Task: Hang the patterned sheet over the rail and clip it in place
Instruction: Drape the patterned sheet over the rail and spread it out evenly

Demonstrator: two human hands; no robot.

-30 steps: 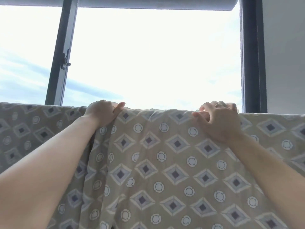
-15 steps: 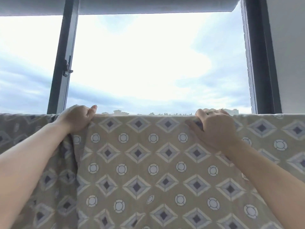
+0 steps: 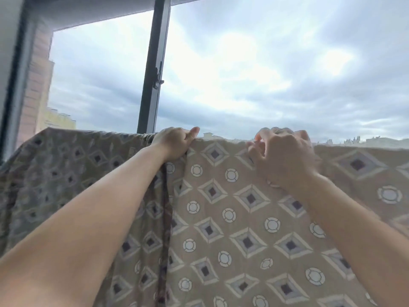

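The patterned sheet (image 3: pixel 232 207) hung in front of the window (image 3: pixel 243 74). The left hand (image 3: pixel 174 141) squeezed its top edge tight. The right hand (image 3: pixel 285 156) pinched the top edge with bent fingers (image 3: pixel 261 138).

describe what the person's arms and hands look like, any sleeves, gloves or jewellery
Both forearms are bare all the way to the frame edge, with no sleeves in view. The left hand and right hand wear no gloves, and neither wrist carries a watch or band. The right hand's fingers are motion-blurred, so a ring cannot be ruled out.
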